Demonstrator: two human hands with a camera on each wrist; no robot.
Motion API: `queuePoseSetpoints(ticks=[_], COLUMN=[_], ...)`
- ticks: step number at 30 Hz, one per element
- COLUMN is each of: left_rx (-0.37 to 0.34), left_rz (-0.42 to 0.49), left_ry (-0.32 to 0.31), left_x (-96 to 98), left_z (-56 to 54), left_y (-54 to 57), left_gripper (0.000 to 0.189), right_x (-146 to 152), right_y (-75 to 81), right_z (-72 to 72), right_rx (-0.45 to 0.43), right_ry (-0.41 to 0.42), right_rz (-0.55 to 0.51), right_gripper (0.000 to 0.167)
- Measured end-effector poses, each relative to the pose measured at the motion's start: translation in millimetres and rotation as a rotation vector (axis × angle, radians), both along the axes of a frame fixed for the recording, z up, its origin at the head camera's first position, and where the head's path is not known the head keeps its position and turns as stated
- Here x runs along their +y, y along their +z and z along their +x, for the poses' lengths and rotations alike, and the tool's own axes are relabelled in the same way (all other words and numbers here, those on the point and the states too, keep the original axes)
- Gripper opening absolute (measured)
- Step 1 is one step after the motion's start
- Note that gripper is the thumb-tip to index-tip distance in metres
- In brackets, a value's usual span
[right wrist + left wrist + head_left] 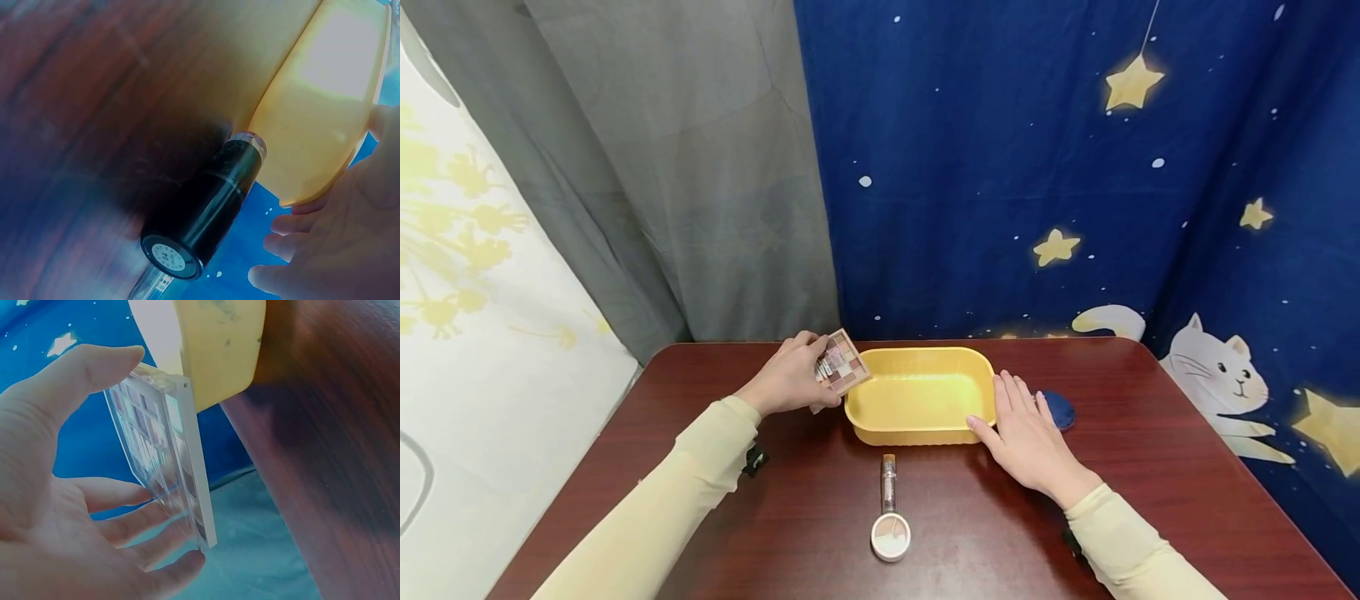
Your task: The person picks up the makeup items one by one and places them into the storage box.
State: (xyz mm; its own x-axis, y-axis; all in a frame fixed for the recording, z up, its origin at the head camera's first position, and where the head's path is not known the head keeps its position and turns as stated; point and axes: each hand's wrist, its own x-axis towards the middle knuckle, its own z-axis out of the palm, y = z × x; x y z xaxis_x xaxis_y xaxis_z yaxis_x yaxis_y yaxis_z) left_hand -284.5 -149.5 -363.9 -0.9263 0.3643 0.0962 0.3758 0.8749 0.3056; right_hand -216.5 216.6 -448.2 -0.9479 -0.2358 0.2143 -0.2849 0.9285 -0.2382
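Observation:
My left hand (pixel 790 375) holds an eyeshadow palette (pixel 842 363) at the left end of a yellow basket (pixel 857 433). In the left wrist view, the thumb presses the top edge of the palette (pixel 147 425) and the spread fingers support its face and lower edge. The palette is tilted, one corner overlapping the basket rim. At the basket's right end rests my right hand (pixel 1030 442), fingers fairly straight, thumb along the front rim. In the right wrist view, a black cylindrical tube (pixel 206 206) with a round label on its end lies near the basket.
In front of the basket lies a slim makeup tube (pixel 889 483), with a round white-rimmed compact (pixel 891 537) just below it. A dark blue round item (pixel 1060 410) sits beside my right hand. Curtains (pixel 962 167) hang behind the brown table (pixel 775 517).

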Motion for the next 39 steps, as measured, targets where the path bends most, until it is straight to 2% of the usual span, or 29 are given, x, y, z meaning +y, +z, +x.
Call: queuePoseSetpoints(ticks=[15, 27, 39], left_rx=[0.002, -0.026, -0.072], left_rz=[-0.002, -0.016, -0.025], left_ry=[-0.082, -0.126, -0.154], left_x=[23.1, 39.2, 50.2], left_z=[-4.5, -5.6, -4.6], left_y=[8.8, 9.5, 4.0], left_gripper=[0.101, 0.102, 0.102], right_x=[-1, -1, -2], right_y=[1.2, 1.0, 3.6], right_z=[0.1, 1.0, 2.6], right_rx=[0.001, 0.000, -0.014], right_ry=[-0.001, -0.003, -0.002], right_rz=[0.004, 0.002, -0.008], right_gripper=[0.096, 0.095, 0.093])
